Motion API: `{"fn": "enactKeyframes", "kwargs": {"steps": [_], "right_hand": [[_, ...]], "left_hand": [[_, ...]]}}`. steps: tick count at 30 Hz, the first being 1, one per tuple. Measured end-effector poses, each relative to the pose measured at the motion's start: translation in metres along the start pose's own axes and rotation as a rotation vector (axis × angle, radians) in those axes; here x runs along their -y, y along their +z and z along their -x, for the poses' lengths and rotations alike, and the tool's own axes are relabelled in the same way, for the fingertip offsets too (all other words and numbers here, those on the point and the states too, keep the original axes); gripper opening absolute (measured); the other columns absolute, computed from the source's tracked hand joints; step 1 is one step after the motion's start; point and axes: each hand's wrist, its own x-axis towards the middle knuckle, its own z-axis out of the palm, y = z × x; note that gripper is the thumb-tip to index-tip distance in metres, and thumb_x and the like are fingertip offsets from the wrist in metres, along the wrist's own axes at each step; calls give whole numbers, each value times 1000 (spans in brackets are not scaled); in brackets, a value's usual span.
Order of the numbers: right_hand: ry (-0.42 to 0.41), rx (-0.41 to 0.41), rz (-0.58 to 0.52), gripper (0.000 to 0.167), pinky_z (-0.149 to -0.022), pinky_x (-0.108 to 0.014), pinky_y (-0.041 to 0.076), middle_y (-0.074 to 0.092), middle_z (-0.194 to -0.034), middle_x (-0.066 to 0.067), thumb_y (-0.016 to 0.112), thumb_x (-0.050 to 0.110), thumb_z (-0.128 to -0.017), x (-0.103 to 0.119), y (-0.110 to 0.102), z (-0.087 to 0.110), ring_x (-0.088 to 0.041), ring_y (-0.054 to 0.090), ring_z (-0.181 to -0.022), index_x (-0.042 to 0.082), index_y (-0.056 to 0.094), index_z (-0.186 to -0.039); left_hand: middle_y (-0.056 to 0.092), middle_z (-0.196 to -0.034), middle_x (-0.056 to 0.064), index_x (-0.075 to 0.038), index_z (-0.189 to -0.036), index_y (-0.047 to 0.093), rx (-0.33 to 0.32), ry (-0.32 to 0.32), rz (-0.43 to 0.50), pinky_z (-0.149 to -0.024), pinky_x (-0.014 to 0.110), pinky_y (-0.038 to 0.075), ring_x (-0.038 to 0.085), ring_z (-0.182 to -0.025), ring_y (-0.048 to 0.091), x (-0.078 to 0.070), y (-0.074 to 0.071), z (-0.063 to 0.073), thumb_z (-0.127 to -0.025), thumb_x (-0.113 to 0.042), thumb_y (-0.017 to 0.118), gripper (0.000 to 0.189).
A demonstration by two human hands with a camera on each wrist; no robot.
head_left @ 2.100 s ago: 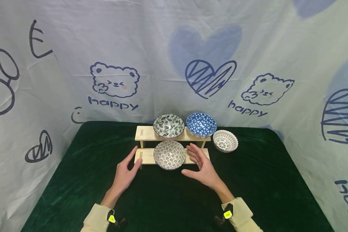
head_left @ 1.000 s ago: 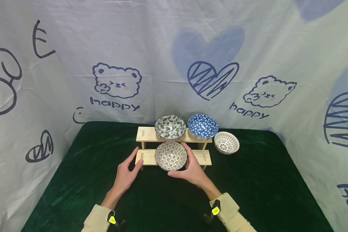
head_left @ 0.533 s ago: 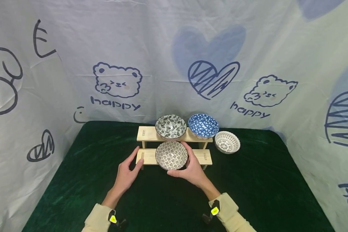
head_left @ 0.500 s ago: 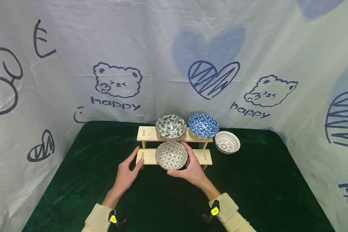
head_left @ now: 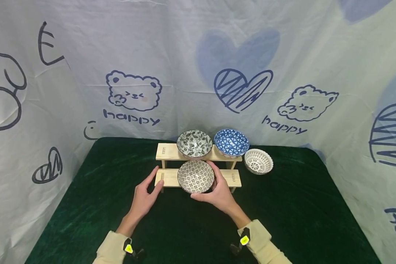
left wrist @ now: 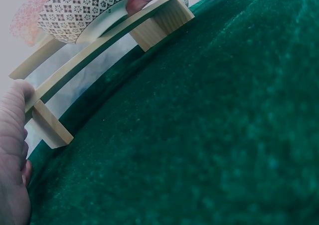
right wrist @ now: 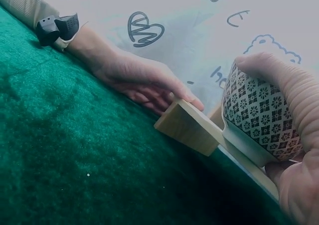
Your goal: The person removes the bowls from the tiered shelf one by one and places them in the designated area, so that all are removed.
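Note:
A bowl (head_left: 195, 176) with a small dark lattice pattern sits on the lower step of a two-tier wooden stand (head_left: 168, 179). My right hand (head_left: 219, 195) grips it from the right, thumb at the front of the rim and fingers around the far side. At the stand's left end, my left hand (head_left: 143, 201) holds the lower board, its thumb (left wrist: 22, 91) on the edge in the left wrist view. On the upper step stand a leaf-patterned bowl (head_left: 194, 143) and, to its right, a blue triangle-patterned bowl (head_left: 231, 142).
A smaller white bowl (head_left: 259, 161) with dark strokes stands on the dark green cloth (head_left: 293, 205) just right of the stand. Behind the table hangs a white curtain (head_left: 184, 47) with blue drawings, which also closes off both sides.
My right hand, earlier held apart to the right of the lattice bowl, has moved left and taken hold of it. The left hand stays at the stand's end; the bowls keep their places.

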Motion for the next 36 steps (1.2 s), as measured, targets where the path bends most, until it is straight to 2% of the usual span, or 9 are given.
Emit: {"fn": "enactKeyframes", "kwargs": {"steps": [20,28,36], "right_hand": [[1,-11,-57,116,-117,-26,40,37,-160,-18,96,2,-69,5,-2,5,-37,40,-146,9,26,-162],[11,-27,-27,117,-118,-24,37,33,-162,-16,97,7,-70,7,-7,10,-37,37,-148,10,25,-163],[3,-43,-18,116,-118,-25,38,33,-162,-15,96,3,-70,6,-12,15,-37,38,-148,12,27,-162]], "left_hand": [[43,-164,4,-13,-160,43,-3,-6,-5,-124,56,30,27,-151,41,-1,0,-1,-106,-37,62,62],[43,-164,3,-13,-160,43,1,-6,-2,-124,57,30,27,-151,41,0,1,-1,-106,-37,62,62],[43,-164,4,-14,-161,43,0,-12,-7,-124,56,30,27,-151,41,0,0,0,-106,-37,63,62]]}}
